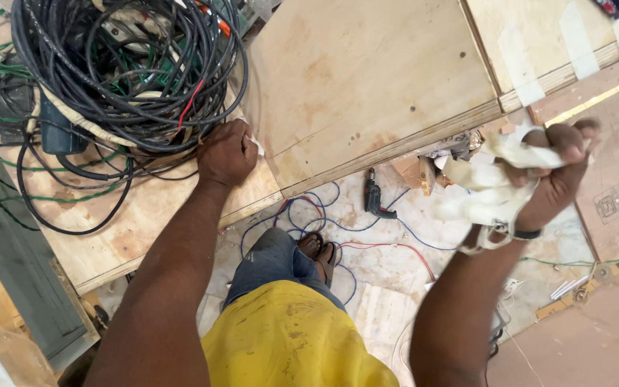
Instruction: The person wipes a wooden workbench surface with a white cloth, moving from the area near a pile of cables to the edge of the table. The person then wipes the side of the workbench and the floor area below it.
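My left hand (pixel 226 153) rests as a fist on a plywood board (pixel 367 79), beside a big tangle of black, green and red cables (pixel 127 72). A small white scrap shows at its knuckles; whether it grips it I cannot tell. My right hand (pixel 557 168) is raised over the floor, fingers closed on a crumpled bunch of white strips (pixel 488 188) that hangs down past my wrist.
A second plywood panel with white tape strips (pixel 539 43) lies at the upper right. On the marble floor below are a black power drill (pixel 375 197), blue and red wires (pixel 302 215), wood scraps and my sandalled feet (pixel 320 251). A grey panel (pixel 16 265) stands at the left.
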